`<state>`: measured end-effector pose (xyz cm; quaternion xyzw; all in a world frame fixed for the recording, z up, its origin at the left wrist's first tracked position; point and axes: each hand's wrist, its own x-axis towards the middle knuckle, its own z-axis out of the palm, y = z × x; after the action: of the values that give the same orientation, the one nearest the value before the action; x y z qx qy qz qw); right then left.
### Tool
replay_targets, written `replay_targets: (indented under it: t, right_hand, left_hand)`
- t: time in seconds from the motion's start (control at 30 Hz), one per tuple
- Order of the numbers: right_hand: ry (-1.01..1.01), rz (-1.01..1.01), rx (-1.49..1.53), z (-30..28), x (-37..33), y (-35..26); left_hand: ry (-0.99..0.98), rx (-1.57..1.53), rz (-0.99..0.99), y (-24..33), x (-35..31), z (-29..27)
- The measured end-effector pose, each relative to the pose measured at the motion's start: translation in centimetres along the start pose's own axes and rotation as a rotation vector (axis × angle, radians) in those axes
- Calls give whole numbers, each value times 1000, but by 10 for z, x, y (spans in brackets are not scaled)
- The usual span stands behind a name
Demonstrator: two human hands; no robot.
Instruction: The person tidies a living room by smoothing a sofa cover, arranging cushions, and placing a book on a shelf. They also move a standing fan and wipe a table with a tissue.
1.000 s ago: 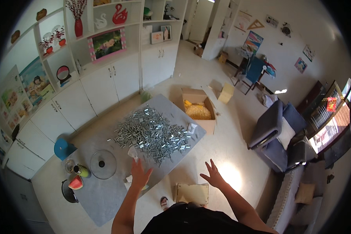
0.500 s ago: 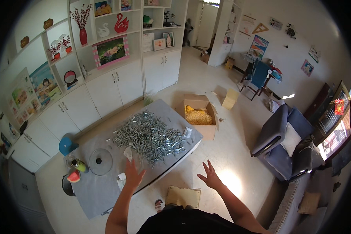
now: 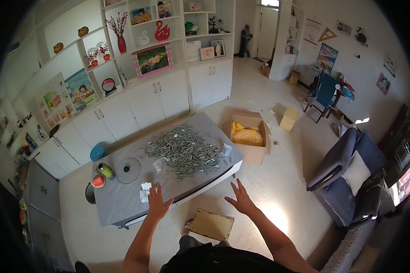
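Both my arms reach forward with empty hands. My left hand (image 3: pixel 158 204) is open, fingers spread, at the table's near edge beside some crumpled white paper (image 3: pixel 145 191). My right hand (image 3: pixel 241 199) is also open, fingers apart, in the air over the floor past the table's right end. A wide heap of small shiny metal cylinders (image 3: pixel 182 152) covers the middle of the grey-topped table (image 3: pixel 123 200). A clear plastic scrap (image 3: pixel 157 165) lies at the heap's left, and a small clear bag (image 3: pixel 226 149) at its right. Neither hand touches the pieces.
A round glass lid (image 3: pixel 128 170), a green bottle (image 3: pixel 105 170) and a watermelon piece (image 3: pixel 98 181) are on the table's left. An open carton of corn kernels (image 3: pixel 247 136) stands beyond its right end. A cardboard piece (image 3: pixel 212 224) lies at my feet; a blue armchair (image 3: pixel 339 179) stands right.
The view has shifted, so the table and room sit further right and more floor shows on the left. Both hands stay raised and open, the left now nearer the white paper in view.
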<state>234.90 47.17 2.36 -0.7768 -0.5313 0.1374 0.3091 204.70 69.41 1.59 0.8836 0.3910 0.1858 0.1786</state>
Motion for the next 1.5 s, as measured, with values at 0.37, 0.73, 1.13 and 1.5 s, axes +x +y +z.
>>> replay_targets:
  t: [0.37, 0.73, 1.13, 1.5]
  right_hand:
    - [-13, 187, 58, 6, -54, 25]
    - [-70, 279, 3, 35, -46, -25]
    - [-124, 216, -85, 56, -20, -53]
    - [-189, 205, -58, 46, 11, -24]
  left_hand:
    - [-49, 53, 72, -7, -19, 16]
    - [-162, -25, -13, -68, -4, -3]
    - [-44, -111, -110, -133, -28, -14]
    - [-28, -73, -141, -113, -12, -7]
